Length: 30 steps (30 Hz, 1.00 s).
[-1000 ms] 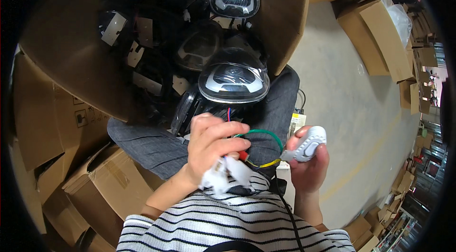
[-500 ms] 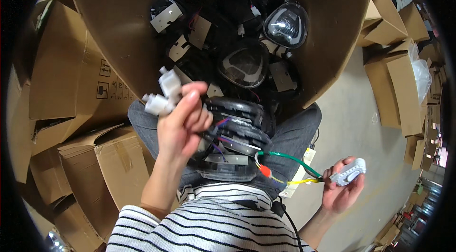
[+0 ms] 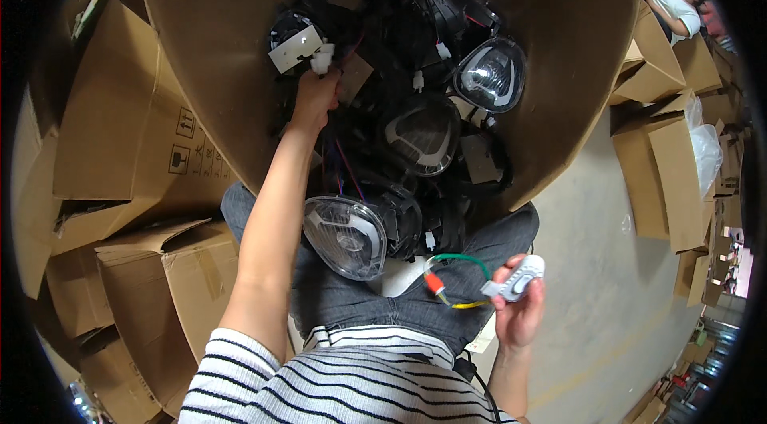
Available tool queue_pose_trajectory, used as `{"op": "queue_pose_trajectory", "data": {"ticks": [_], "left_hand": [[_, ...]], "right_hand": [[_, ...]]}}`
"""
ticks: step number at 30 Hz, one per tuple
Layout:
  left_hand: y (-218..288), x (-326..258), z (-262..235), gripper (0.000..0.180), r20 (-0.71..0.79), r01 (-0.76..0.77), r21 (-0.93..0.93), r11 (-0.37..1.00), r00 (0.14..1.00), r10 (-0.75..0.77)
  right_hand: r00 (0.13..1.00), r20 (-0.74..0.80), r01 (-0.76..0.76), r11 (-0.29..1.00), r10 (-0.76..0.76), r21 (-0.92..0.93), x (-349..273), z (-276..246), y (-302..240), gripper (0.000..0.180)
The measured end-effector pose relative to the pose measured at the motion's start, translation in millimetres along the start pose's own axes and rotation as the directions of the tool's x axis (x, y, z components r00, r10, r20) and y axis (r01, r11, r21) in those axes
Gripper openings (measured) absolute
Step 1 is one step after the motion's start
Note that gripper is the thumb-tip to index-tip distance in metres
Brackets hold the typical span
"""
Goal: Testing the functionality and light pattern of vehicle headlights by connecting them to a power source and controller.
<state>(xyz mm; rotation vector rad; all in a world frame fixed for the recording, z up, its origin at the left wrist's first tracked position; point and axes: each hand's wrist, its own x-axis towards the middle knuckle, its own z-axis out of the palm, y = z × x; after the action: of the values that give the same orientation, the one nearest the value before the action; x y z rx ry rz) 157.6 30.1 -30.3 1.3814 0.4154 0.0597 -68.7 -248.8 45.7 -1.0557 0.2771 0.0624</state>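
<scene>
Lamp [image 3: 347,239] lay tilted at the near side of the open box [image 3: 571,65], over the person's legs [image 3: 507,236], with its clear lens facing up. The left hand [image 3: 318,98] was extended into the box, with the forearm passing to the left of the lamp. Its fingers were folded around white connectors [image 3: 321,61], which projected beyond the far end of the fist; the exact placement of each fingertip could not be told. A pale plate [image 3: 296,49] was located just beside these connectors. Thin wires [image 3: 349,174] ran from behind the lamp toward the left wrist; their upper ends were hidden. The right hand [image 3: 519,316] was positioned to the right of the box, palm up, its fingers and thumb gripping a white unit [image 3: 523,276] from opposite sides. A green wire [image 3: 467,258] and a yellow wire [image 3: 470,305] extended from the white unit toward a red plug [image 3: 434,282], which was situated over the legs, right of the lamp. Further lamps [image 3: 490,77] lay in the box, among black housings. Cartons [image 3: 192,272] stood to the left, and grey floor [image 3: 587,264] showed at the right.
</scene>
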Motion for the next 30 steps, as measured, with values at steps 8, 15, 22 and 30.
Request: {"op": "queue_pose_trajectory", "data": {"ticks": [8, 15, 22, 30], "left_hand": [[-0.4, -14.5, 0.9, 0.037, 0.188, -0.42, 0.661, 0.622, 0.895, 0.405], [-7.6, -2.3, 2.9, 0.038, 0.168, -0.418, 0.69, 0.591, 0.887, 0.431], [5.6, -51.6, -5.2, 0.026, 0.222, -0.458, 0.73, 0.507, 0.861, 0.458], [4.3, -125.3, -19.4, 0.014, 0.072, -0.608, 0.612, 0.506, 0.68, 0.729]], "right_hand": [[0.997, 0.024, -0.078, 0.995, 0.08, -0.062, -1.1, 5.0, 6.1, 0.034], [0.992, 0.057, -0.103, 0.99, 0.109, -0.1, -1.8, 9.3, 8.3, 0.036], [0.991, 0.05, -0.115, 0.986, 0.122, -0.12, -3.5, 10.1, 9.4, 0.034], [0.978, 0.066, -0.18, 0.964, 0.196, -0.196, 1.5, 14.5, 14.5, 0.035]]}}
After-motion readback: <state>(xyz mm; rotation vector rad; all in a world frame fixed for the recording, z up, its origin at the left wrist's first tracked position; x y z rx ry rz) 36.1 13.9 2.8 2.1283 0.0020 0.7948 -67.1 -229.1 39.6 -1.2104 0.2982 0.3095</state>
